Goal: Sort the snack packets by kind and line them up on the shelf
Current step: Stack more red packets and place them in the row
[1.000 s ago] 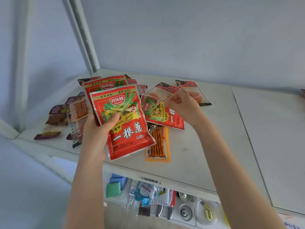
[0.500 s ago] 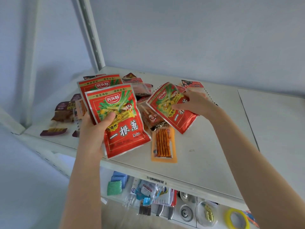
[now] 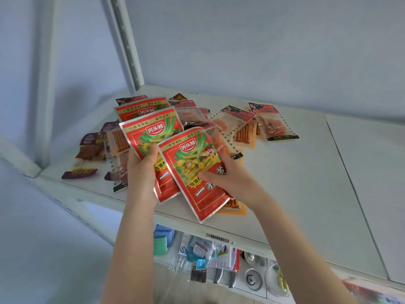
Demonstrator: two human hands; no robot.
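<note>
Our thumbs cover most of the lettering on the red packets (image 3: pixel 151 132), and the third packet (image 3: pixel 192 172) hides nearly all of an orange stick packet (image 3: pixel 235 208) on the shelf (image 3: pixel 295 183). Half a second ago our right hand (image 3: pixel 228 181) held that third packet out over the pile (image 3: pixel 197 119); now it pinches it against the two our left hand (image 3: pixel 142 170) grips above the shelf's front. We read 非油炸 and 一.
</note>
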